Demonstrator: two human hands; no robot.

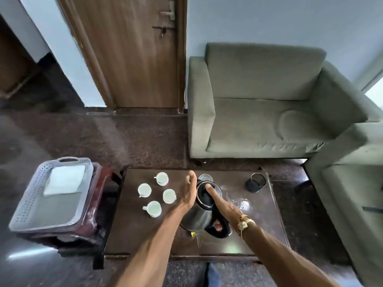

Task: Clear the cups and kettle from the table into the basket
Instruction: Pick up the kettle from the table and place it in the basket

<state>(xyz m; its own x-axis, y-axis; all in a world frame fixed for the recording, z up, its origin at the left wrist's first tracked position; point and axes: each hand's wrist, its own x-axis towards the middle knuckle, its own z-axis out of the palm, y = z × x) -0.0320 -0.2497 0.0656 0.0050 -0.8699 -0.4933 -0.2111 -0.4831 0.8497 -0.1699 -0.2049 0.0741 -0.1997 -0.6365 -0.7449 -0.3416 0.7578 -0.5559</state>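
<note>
A steel kettle (196,216) with a black lid and handle stands on the dark wooden table (132,230). My right hand (222,206) is closed around its black handle, thumb lying on the lid. My left hand (189,190) is flat and open against the kettle's left side. Several white cups sit left of the kettle: one at the back (161,178), one to the left (144,190), one in the middle (169,196) and the nearest one (154,208). The grey perforated basket (27,199) stands on a stool left of the table, with a white cloth (65,180) in it.
A black mesh holder (256,182) stands at the table's back right, and a round kettle base (205,177) lies behind the kettle. Grey sofas (259,112) flank the table at the back and right. A wooden door (132,54) is behind.
</note>
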